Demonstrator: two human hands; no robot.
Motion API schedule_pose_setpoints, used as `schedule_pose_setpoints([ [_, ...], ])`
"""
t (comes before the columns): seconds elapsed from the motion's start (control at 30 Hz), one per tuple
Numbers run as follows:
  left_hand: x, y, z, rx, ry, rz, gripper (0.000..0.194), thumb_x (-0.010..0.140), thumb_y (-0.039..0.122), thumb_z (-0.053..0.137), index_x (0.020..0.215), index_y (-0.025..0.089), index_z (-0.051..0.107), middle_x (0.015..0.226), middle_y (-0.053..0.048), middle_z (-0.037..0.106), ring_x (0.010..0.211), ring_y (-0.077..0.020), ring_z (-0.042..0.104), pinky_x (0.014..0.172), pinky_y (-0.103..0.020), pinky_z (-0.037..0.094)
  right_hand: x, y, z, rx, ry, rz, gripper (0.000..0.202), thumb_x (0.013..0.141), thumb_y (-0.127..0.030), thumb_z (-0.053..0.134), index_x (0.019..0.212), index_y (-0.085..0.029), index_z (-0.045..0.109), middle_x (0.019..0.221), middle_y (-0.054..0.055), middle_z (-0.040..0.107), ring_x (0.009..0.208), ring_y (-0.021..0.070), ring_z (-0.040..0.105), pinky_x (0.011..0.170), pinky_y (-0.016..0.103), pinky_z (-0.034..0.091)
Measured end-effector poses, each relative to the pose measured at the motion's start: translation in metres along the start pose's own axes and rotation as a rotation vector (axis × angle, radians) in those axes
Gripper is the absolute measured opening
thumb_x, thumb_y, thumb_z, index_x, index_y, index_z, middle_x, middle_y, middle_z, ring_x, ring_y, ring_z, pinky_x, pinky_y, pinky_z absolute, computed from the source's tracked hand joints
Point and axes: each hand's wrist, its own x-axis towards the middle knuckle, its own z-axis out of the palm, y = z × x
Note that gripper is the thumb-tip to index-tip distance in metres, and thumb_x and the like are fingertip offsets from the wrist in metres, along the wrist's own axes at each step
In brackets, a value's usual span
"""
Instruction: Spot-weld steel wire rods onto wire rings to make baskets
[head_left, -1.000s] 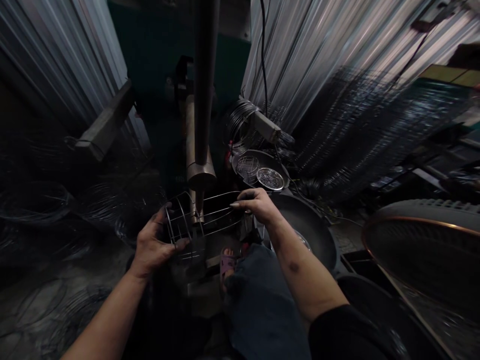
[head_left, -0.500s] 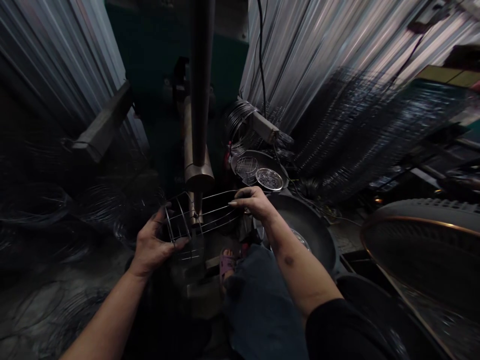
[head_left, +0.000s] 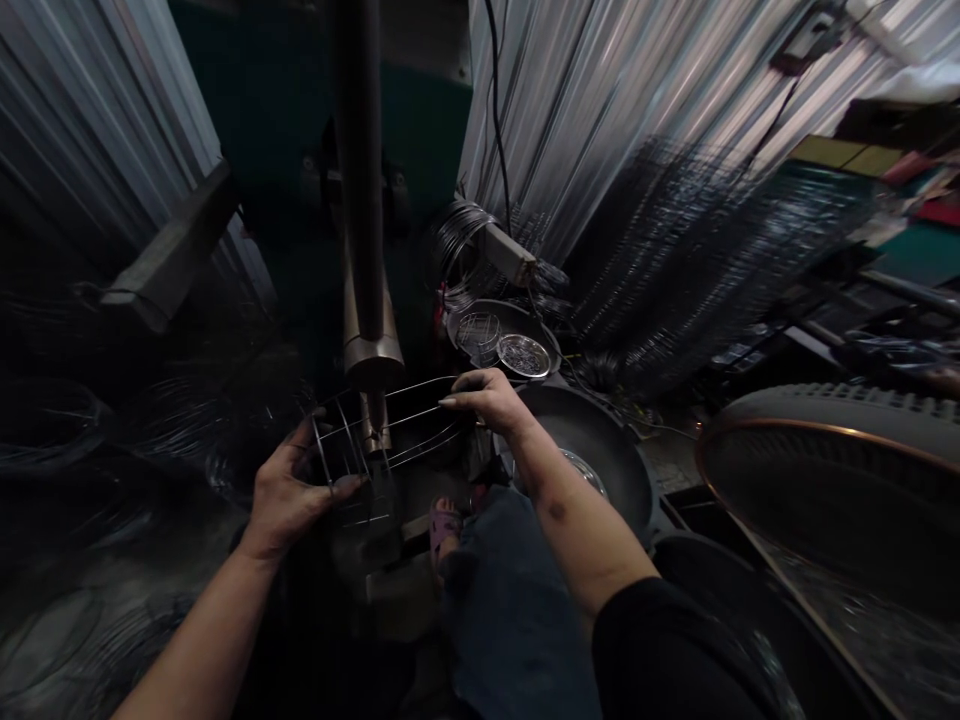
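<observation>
A wire frame (head_left: 415, 414) made of thin curved metal rods spans between my hands at the machine's metal electrode (head_left: 375, 425). My left hand (head_left: 289, 490) grips the frame's left end, thumb below and fingers behind the wires. The fingers of my right hand (head_left: 484, 398) pinch the right ends of the long wires. Above the frame hangs the thick cylindrical machine arm (head_left: 373, 345). The lower part of the frame is dark and hard to make out.
Beyond my right hand, a round tray (head_left: 559, 350) holds wire pieces and a small dish (head_left: 523, 355). A larger dark basin (head_left: 600, 430) lies nearer. Wire coils (head_left: 461, 240) hang at the back. A caged fan (head_left: 817, 490) stands right, and my sandalled foot (head_left: 444, 525) is below.
The whole view has shifted, so the machine and both hands appear a little further left. My hands keep their grip on the wire frame, which stays in nearly the same place at the electrode.
</observation>
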Motion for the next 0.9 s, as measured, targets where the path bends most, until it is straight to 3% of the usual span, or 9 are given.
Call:
schedule_pose_setpoints([
  [0.2,0.0,0.002,0.0,0.035,-0.005,0.002,0.092,0.043,0.047,0.087,0.126,0.021,0.058,0.113,-0.008,0.068,0.102,-0.034,0.065,0.091,-0.05,0.054,0.002,0.008,-0.002,-0.082,0.035,-0.117,0.036,0.053,-0.046,0.081,0.057,-0.015,0.063,0.054,-0.004,0.049,0.052,0.0097,0.043,0.052,0.024,0.034],
  [0.37,0.003,-0.006,-0.003,0.113,0.008,0.037,0.09,0.043,0.05,0.087,0.125,0.022,0.061,0.11,-0.008,0.069,0.102,-0.0344,0.065,0.096,-0.051,0.051,0.003,0.008,-0.001,-0.083,0.04,-0.125,0.037,0.052,-0.046,0.081,0.056,-0.016,0.062,0.054,-0.004,0.048,0.053,0.0094,0.041,0.053,0.024,0.033],
  [0.53,0.002,-0.012,-0.002,0.002,-0.064,0.022,0.097,0.046,0.051,0.087,0.132,0.021,0.053,0.119,-0.01,0.065,0.108,-0.0332,0.063,0.093,-0.048,0.052,0.003,0.01,0.0,-0.065,0.039,-0.117,0.036,0.05,-0.045,0.082,0.055,-0.016,0.061,0.053,-0.004,0.047,0.051,0.0091,0.041,0.051,0.024,0.033],
  [0.77,0.003,-0.01,-0.007,0.143,-0.016,0.095,0.099,0.045,0.054,0.085,0.131,0.017,0.055,0.119,-0.014,0.065,0.109,-0.0369,0.061,0.1,-0.054,0.046,0.002,0.009,0.0,-0.111,0.082,-0.172,0.034,0.052,-0.043,0.082,0.066,-0.015,0.066,0.062,-0.002,0.057,0.062,0.0126,0.051,0.063,0.026,0.041],
  [0.9,-0.014,-0.012,-0.007,0.165,-0.011,0.205,0.095,0.055,0.052,0.083,0.137,0.019,0.048,0.125,-0.014,0.062,0.115,-0.0334,0.059,0.103,-0.05,0.045,-0.013,0.011,0.0,-0.107,0.317,-0.215,0.04,0.058,-0.047,0.078,0.081,-0.016,0.069,0.08,0.003,0.065,0.08,0.0173,0.057,0.075,0.029,0.045],
])
